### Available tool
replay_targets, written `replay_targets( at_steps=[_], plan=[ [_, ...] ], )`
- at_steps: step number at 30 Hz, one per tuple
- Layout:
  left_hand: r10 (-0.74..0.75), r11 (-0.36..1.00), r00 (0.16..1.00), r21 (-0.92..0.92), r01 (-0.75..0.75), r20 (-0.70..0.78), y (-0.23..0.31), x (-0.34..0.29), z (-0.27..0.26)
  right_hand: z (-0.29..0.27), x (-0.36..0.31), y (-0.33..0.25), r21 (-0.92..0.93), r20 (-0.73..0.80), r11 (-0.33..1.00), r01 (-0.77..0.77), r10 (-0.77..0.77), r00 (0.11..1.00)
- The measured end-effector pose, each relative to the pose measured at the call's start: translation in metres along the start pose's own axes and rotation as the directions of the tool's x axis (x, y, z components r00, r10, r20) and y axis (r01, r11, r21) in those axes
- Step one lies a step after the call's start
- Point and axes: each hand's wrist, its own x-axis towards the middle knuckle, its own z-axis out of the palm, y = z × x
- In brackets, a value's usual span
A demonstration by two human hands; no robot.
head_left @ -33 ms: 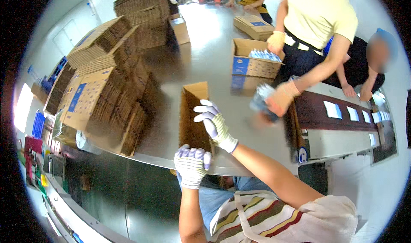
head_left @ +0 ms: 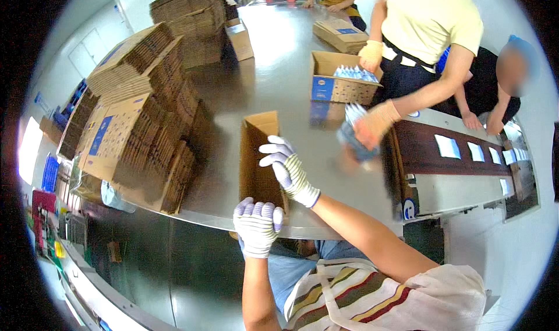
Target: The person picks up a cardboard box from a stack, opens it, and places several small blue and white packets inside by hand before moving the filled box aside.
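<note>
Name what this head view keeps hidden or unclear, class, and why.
Head view: near end of the nearest open carton, hidden behind the left hand.
Head view: part of that carton's right side, behind the right hand.
Head view: packets in a co-worker's gloved hand, their outlines blurred.
Head view: top of the far carton stack, cut by the upper edge.

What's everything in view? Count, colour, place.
Table: 1, grey, centre
Open box: 1, brown, table's near edge
Filled box: 1, brown and blue, beyond
Belt: 1, dark red, right
Packets: many, blue and white, filled box and belt
Flattened cartons: stacks, brown, left and beyond
Standing carton: 1, brown, beyond
Coworkers: 3, yellow, mustard and dark clothing, beyond and right
Left hand: 1, white glove, open box's near end
Right hand: 1, white glove, open box's right side
</note>
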Motion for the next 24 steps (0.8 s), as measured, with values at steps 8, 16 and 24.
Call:
replay_targets(
  at_steps=[8, 16, 24],
  plan=[
    [0.012, 1.000, 1.000, 0.028, -0.012, -0.020, 0.002, 0.003, 0.000, -0.004, 0.000, -0.001, 0.042, 0.015, 0.999, -0.025, 0.024, 1.000],
    [0.020, 0.999, 0.999, 0.050, -0.018, -0.043, 0.003, 0.007, -0.001, -0.004, 0.000, -0.002, 0.035, -0.010, 0.999, -0.022, 0.022, 1.000],
    [0.019, 0.997, 0.999, 0.071, -0.015, -0.043, 0.004, 0.005, 0.003, -0.003, -0.004, 0.005, 0.012, 0.012, 0.999, -0.041, 0.041, 0.999]
  ],
)
